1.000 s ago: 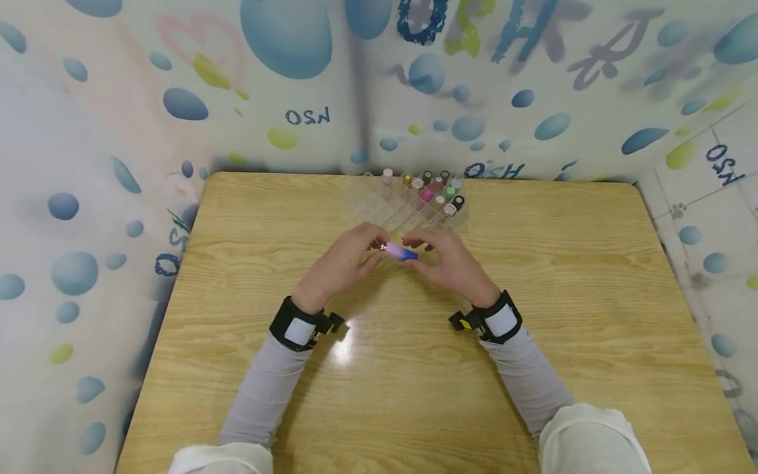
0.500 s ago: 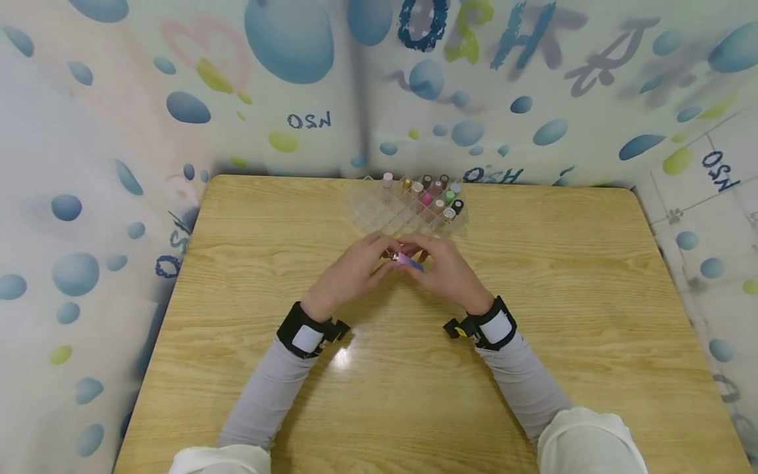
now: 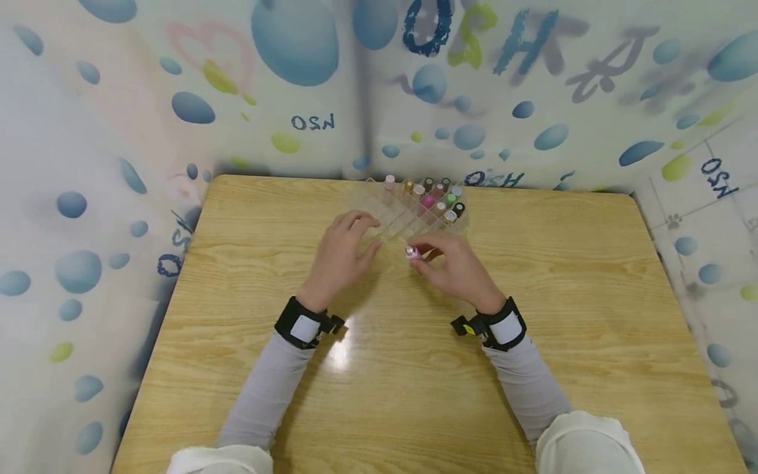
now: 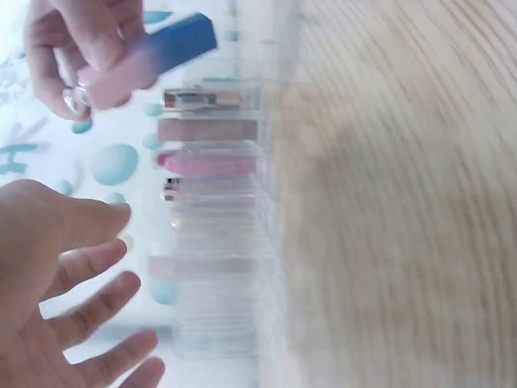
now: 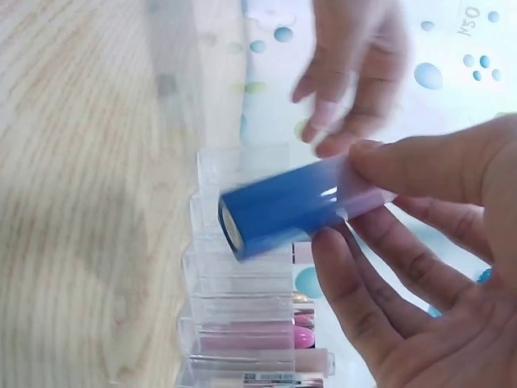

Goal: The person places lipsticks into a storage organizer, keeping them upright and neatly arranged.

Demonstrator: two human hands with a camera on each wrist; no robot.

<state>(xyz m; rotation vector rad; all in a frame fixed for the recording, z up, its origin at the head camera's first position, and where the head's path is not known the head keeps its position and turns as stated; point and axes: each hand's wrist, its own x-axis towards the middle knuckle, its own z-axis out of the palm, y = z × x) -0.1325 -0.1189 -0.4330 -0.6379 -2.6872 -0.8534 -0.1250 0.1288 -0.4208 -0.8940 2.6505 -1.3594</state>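
My right hand [image 3: 454, 268] pinches a lipstick tube [image 5: 283, 206] between thumb and fingers, just in front of the clear organizer. The tube is squarish, fading from pink to deep blue, with a shiny silver tip on its pink end. In the head view that silver end of the lipstick tube [image 3: 412, 253] faces up and left, and its blue part is mostly hidden. To the left, my left hand [image 3: 337, 260] is apart from it, fingers spread and loosely bent, holding nothing. The left wrist view also shows this left hand [image 4: 48, 275] empty.
A clear compartmented organizer [image 3: 392, 222] stands near the table's back edge. Several cosmetic tubes and bottles fill its right side, including a bright pink tube [image 4: 214, 165]. One pale pink-capped tube [image 3: 389, 184] stands at its back left. Behind the wooden table [image 3: 379, 395] hangs a patterned wall covering.
Both hands were together on the lipstick tube. My left hand has let go and moved left and up, while the right hand keeps the tube and has turned it silver end up.
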